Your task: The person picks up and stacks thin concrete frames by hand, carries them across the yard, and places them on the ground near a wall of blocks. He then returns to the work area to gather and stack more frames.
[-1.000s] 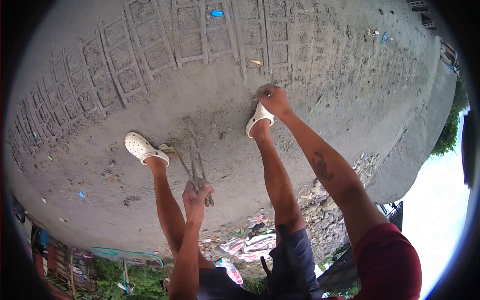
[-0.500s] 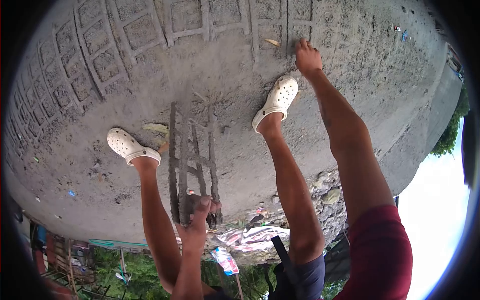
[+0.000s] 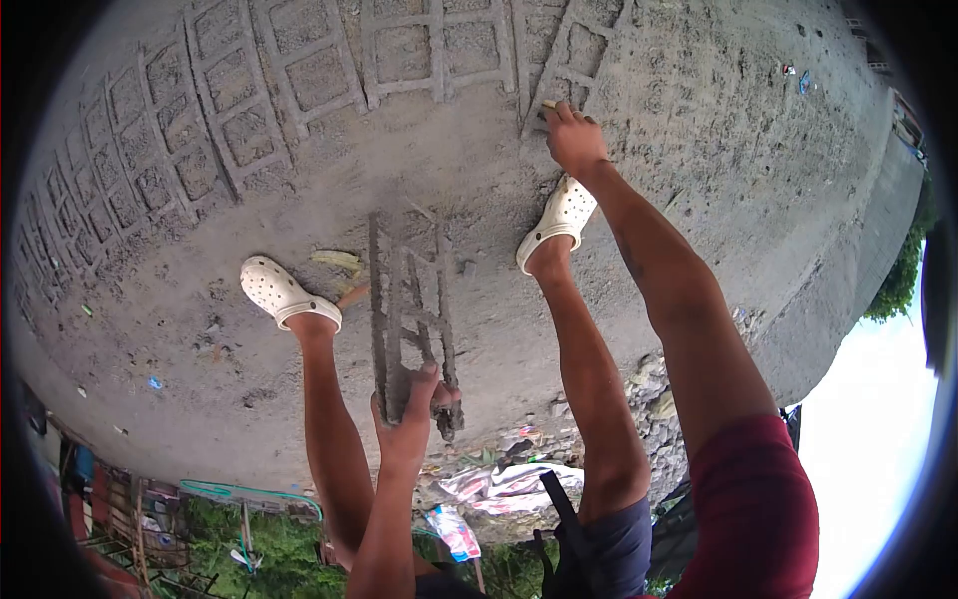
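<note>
My left hand (image 3: 407,424) is wrapped round the near end of a mud-coated, ladder-shaped frame (image 3: 387,329), its thumb on top. The frame hangs over the ground between my feet, its rails pointing away from me. Farther forward and right, my right hand (image 3: 576,143) reaches down, fingers curled together. A yellowish dry leaf (image 3: 549,104) shows at its fingertips and appears pinched there. Beside those fingers lies the near end of another grey ladder-shaped frame (image 3: 584,75), slanted on the ground; my hand hides part of it.
Similar ladder-shaped frames (image 3: 235,100) lie side by side in an arc ahead and to the left. My white clogs (image 3: 284,292) stand on grey, muddy ground. A yellowish peel-like scrap (image 3: 337,262) lies by the left clog. Stones (image 3: 654,389) and a crumpled striped sheet (image 3: 509,486) are behind me.
My right hand has moved left and toward the leaf. The rightmost frame on the ground, straight before, now slants, its near end swung left. My left hand still grips its frame.
</note>
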### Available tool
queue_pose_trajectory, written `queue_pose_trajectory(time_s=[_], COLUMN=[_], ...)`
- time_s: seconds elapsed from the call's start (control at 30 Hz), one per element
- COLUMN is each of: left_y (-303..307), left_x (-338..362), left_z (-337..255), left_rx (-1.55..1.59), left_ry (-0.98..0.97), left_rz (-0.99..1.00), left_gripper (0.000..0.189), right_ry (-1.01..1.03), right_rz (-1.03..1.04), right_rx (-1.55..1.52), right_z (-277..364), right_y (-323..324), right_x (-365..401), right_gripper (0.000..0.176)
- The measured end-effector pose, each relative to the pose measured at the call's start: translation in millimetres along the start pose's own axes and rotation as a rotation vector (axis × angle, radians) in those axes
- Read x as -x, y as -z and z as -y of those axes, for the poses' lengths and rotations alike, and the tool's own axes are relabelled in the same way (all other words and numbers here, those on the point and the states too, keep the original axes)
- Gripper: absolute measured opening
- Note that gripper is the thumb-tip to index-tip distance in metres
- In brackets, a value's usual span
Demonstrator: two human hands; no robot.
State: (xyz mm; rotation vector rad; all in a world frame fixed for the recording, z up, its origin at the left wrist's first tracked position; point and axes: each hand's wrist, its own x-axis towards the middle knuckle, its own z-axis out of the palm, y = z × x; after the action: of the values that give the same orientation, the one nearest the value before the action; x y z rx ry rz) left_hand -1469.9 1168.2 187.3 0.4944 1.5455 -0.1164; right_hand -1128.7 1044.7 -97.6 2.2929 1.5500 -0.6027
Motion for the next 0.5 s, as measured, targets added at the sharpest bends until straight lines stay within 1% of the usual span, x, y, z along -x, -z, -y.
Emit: queue_pose_trajectory(time_s=[0.03,0.07,0.13,0.23,0.37,0.43,0.5], left_y=[0.3,-1.9,8.0,19.8,34.3,49.4,46.5], left_x=[1.0,4.8,1.5,-1.5,-2.6,-12.0,-12.3], left_z=[-5.2,-16.0,-3.7,5.6,7.0,39.2,35.2], left_rx=[0.004,0.008,0.028,0.052,0.093,0.173,0.162], left_ry=[-0.012,-0.019,-0.003,-0.003,-0.029,0.003,-0.014], left_rz=[-0.001,-0.006,-0.001,0.015,0.087,0.182,0.262], left_gripper=[0.025,0.025,0.025,0.024,0.021,0.02,0.022], right_ry=[0.001,-0.009,-0.04,0.013,0.145,0.199,0.354], right_rz=[-0.047,-0.048,-0.054,0.009,0.115,0.168,0.098], right_rx=[0.031,-0.007,-0.072,-0.023,-0.013,-0.05,-0.171], right_z=[1.6,3.5,-0.1,-4.2,-1.3,8.1,23.7], right_y=[-6.0,-9.8,-12.4,-8.7,18.0,41.5,74.9], right_x=[0.6,3.0,7.5,-3.0,-6.6,13.3,41.6], right_gripper=[0.03,0.032,0.035,0.037,0.042,0.043,0.048])
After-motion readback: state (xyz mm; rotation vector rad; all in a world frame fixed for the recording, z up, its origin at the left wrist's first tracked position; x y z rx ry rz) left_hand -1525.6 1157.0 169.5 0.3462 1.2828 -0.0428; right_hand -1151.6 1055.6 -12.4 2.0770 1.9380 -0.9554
